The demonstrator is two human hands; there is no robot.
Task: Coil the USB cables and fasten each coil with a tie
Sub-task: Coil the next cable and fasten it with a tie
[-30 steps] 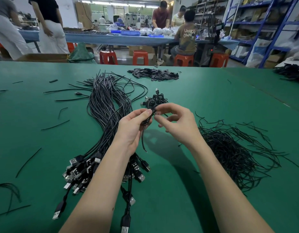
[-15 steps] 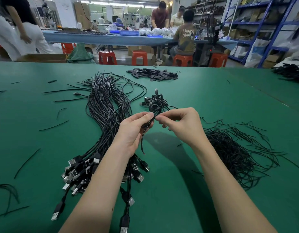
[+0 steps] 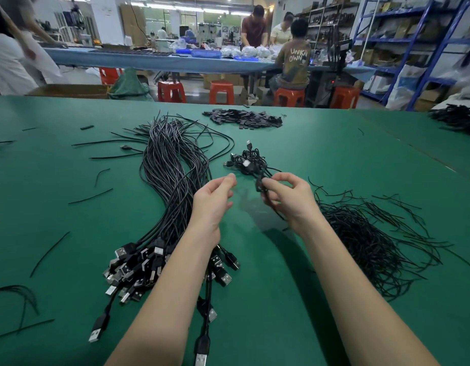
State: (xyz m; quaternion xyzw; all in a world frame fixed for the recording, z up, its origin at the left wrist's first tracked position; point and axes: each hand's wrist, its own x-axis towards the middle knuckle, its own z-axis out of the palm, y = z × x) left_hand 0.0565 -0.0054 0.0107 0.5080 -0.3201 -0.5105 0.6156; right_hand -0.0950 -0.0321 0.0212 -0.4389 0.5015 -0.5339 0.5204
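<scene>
Small coiled black USB cable (image 3: 260,186) at frame centre, above green felt worktop (image 3: 321,159), pinched in right hand (image 3: 286,199) grip. Left hand (image 3: 215,199) grip released, fingers loosely curled, holding nothing. Long bundle of loose black USB cables (image 3: 173,180) centre-left; heap of thin black ties (image 3: 366,239) right; finished coils (image 3: 247,159) just beyond hands.

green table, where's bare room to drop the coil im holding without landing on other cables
Bare green table lies beyond the right hand, between the finished coils and the loose ties. More bare felt lies between the forearms. Crowded: the USB cable bundle under the left hand, and the tie pile on the right.
</scene>
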